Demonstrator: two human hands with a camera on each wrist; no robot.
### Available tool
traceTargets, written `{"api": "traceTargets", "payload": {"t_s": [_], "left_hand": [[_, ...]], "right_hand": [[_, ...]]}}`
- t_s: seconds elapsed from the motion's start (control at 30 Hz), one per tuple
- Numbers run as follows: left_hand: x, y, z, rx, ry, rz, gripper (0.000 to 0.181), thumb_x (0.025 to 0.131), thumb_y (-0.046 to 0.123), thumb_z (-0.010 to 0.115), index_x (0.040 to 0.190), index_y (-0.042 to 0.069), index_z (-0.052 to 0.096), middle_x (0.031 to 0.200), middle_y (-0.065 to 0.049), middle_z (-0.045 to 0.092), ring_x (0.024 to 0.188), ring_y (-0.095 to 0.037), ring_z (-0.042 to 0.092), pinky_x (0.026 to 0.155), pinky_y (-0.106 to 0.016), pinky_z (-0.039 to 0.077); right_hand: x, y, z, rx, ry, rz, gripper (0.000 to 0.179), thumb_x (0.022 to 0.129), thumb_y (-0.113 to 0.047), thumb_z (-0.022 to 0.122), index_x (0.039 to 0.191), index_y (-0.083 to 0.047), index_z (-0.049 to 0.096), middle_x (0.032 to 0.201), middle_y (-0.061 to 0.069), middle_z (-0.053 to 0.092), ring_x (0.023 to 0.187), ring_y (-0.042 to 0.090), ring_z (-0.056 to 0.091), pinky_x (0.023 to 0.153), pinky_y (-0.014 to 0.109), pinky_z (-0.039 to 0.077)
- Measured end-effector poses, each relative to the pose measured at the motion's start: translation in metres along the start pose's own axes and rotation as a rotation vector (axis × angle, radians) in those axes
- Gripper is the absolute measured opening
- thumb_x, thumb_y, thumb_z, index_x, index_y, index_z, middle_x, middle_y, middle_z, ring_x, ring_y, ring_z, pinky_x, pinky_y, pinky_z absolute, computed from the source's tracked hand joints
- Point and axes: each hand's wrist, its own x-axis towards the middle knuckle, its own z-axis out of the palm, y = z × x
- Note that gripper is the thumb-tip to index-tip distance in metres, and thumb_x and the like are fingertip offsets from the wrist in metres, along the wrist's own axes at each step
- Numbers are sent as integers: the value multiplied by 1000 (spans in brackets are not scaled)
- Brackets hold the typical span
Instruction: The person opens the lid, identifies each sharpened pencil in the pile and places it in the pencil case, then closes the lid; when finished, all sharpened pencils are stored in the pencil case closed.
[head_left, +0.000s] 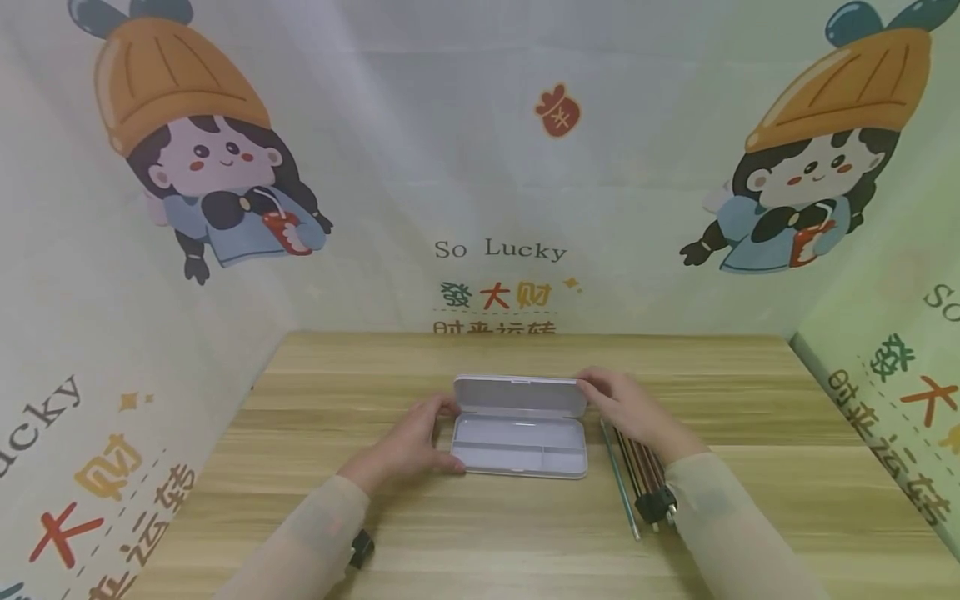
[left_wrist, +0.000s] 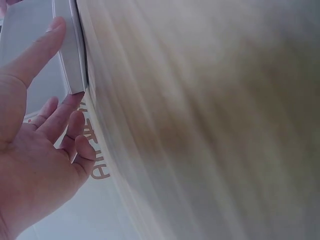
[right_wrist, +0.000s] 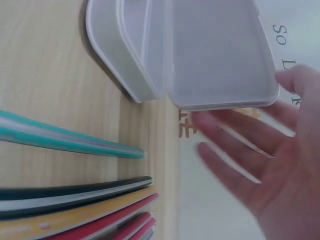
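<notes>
An open white pencil case (head_left: pixel 519 447) lies on the table with its lid (head_left: pixel 521 397) raised at the back. Thin dividers split its tray into compartments, and no pencils lie inside. My left hand (head_left: pixel 408 446) holds the case at its left end, thumb (left_wrist: pixel 45 49) on the front wall and fingers around the back corner. At the lid's upper right corner, my right hand (head_left: pixel 626 408) grips the edge, its thumb (right_wrist: pixel 295 79) on the inner side and the other fingers behind the lid.
Right of the case lie a teal pencil (head_left: pixel 621 483) and several dark, yellow and red pencils (head_left: pixel 637 458) side by side, partly under my right wrist. The wooden table (head_left: pixel 337 367) ends at a printed cloth backdrop (head_left: pixel 495 192).
</notes>
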Motion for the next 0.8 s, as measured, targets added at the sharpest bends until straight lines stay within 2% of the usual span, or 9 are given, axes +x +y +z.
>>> {"api": "traceTargets", "payload": {"t_s": [0.17, 0.37, 0.53, 0.8], "left_hand": [[0, 2, 0, 5, -7, -10, 88, 65, 27, 98, 137, 9, 53, 140, -9, 58, 137, -32, 50, 122, -52, 36], [-1, 6, -1, -3, -1, -31, 88, 63, 25, 98, 137, 10, 53, 142, -9, 58, 138, -33, 49, 123, -53, 35], [0, 6, -1, 14, -6, -21, 89, 64, 25, 98, 139, 10, 53, 142, -10, 59, 138, -32, 49, 122, -52, 36], [4, 6, -2, 43, -41, 33, 85, 65, 23, 97, 139, 9, 58, 144, -12, 60, 135, -35, 49, 120, -56, 38]], "right_hand": [[1, 0, -1, 18, 139, -91, 23, 101, -12, 65, 123, -8, 71, 113, 14, 76, 91, 27, 73, 78, 41, 62], [0, 2, -2, -19, 220, -206, 26, 91, 0, 73, 117, -6, 74, 117, 13, 76, 93, 27, 74, 81, 41, 64], [0, 2, -2, -64, 225, -209, 27, 90, 1, 74, 116, -7, 75, 119, 11, 76, 98, 27, 73, 82, 41, 63], [4, 5, -2, -91, 161, -139, 42, 89, -1, 75, 130, -7, 69, 127, 15, 72, 106, 32, 70, 87, 47, 62]]}}
